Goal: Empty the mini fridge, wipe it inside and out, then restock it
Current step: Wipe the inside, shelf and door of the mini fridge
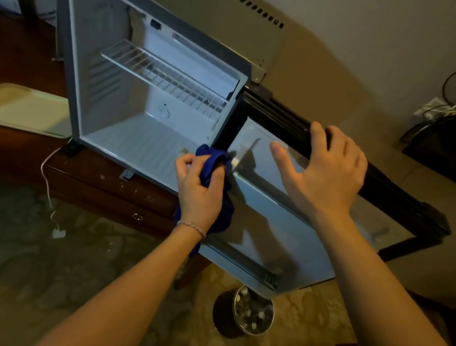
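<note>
Patterned carpet (pixel 20 273) lies beneath your arms. Your left hand (pixel 199 189) grips a blue cloth (pixel 216 164) at the mini fridge (pixel 143 91) floor's front corner. Your right hand (pixel 324 171), fingers relaxed, rests on the open door (pixel 286 232). Beyond, one wire shelf (pixel 165 73) sits inside.

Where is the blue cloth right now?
In the head view, the blue cloth is bunched in the left hand, at the front right corner of the open fridge, beside the door that the right hand holds.
</note>
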`<state>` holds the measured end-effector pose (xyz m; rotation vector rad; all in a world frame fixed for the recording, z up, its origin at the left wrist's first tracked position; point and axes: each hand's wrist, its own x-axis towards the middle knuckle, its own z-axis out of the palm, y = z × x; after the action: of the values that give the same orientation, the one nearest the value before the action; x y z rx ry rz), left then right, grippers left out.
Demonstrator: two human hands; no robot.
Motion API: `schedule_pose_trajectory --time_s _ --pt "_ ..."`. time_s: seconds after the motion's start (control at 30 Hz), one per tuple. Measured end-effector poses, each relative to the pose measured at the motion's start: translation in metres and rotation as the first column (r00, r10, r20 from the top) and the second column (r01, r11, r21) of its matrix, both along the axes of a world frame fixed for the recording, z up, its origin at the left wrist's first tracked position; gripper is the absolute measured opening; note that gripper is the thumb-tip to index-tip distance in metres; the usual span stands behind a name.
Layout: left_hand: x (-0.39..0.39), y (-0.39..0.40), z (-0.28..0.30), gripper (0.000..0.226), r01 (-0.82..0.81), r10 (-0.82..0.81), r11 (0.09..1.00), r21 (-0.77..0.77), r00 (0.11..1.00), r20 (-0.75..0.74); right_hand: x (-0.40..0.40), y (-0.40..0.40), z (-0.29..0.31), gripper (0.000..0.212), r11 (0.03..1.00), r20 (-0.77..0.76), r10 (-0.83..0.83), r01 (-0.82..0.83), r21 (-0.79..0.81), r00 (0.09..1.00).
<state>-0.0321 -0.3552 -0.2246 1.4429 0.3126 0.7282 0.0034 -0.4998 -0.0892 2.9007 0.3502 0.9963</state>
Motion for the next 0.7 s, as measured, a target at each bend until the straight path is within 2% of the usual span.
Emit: schedule_pose_trajectory --time_s 0.07,0.13,0.23,0.5,0.7 --pt "0.003 0.002 -0.006 0.013 -0.003 0.002 1.000 0.022 0.999 0.037 0.002 0.000 -0.004 0.087 1.000 0.059 0.009 -0.009 0.010 0.998" --pt "0.005 0.003 -0.025 0.009 0.004 -0.004 1.000 0.015 1.000 -0.002 0.004 0.000 -0.005 0.085 1.000 0.087 0.006 -0.007 0.011 0.996" --pt "0.005 0.001 -0.062 0.004 0.019 -0.021 1.000 -0.017 0.991 -0.129 0.008 -0.002 -0.005 0.084 1.000 0.090 -0.006 0.006 -0.002 0.996" --pt "0.000 -0.001 -0.132 0.018 0.023 -0.051 0.997 -0.069 0.893 -0.447 0.014 -0.005 -0.006 0.081 1.000 0.136 0.016 -0.014 -0.015 0.991" --pt "-0.002 -0.004 -0.129 0.027 -0.018 -0.028 0.996 -0.086 0.862 -0.506 0.014 -0.007 -0.008 0.080 0.999 0.145 0.033 -0.030 -0.023 0.989"
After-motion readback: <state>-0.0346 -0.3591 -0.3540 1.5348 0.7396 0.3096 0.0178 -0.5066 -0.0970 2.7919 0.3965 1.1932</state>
